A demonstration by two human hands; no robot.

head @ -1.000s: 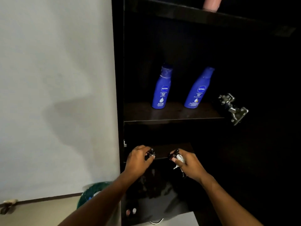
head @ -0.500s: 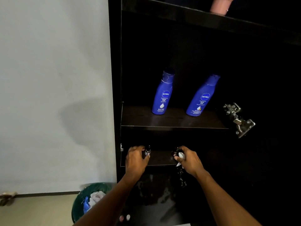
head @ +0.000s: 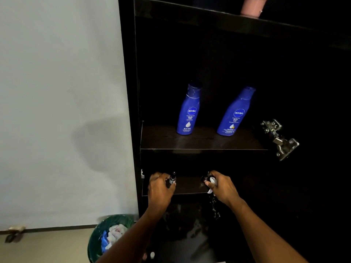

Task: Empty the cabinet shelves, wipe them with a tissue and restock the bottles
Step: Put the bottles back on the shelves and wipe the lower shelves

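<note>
Head view into an open dark cabinet (head: pixel 130 111), its left side flush against a pale wall (head: pixel 57 92). Front edge of the lower shelf (head: pixel 190 187) right at both hands, bare board between them. Metal hinge (head: pixel 279 139) jutting out on the right, well apart from the right hand (head: pixel 223 189).

At that lower shelf: left hand (head: pixel 160 188), fingers clenched round a small dark bottle (head: pixel 172 179), cap up. Right hand grasping a second small dark bottle (head: pixel 205 179) together with a crumpled white tissue (head: pixel 213 181). Cannot tell whether either bottle's base touches the board.

Middle shelf (head: pixel 201 144) above, with a blue lotion bottle (head: pixel 188 111) and a second blue lotion bottle (head: pixel 236 113) standing apart, open board in front and to their left. Top shelf (head: pixel 209 18) with the base of a pink container (head: pixel 251 5) at the frame edge.

Pale floor (head: pixel 47 247) below the wall. Green bin (head: pixel 95 239) just beside the cabinet's foot, holding white and blue scraps.
</note>
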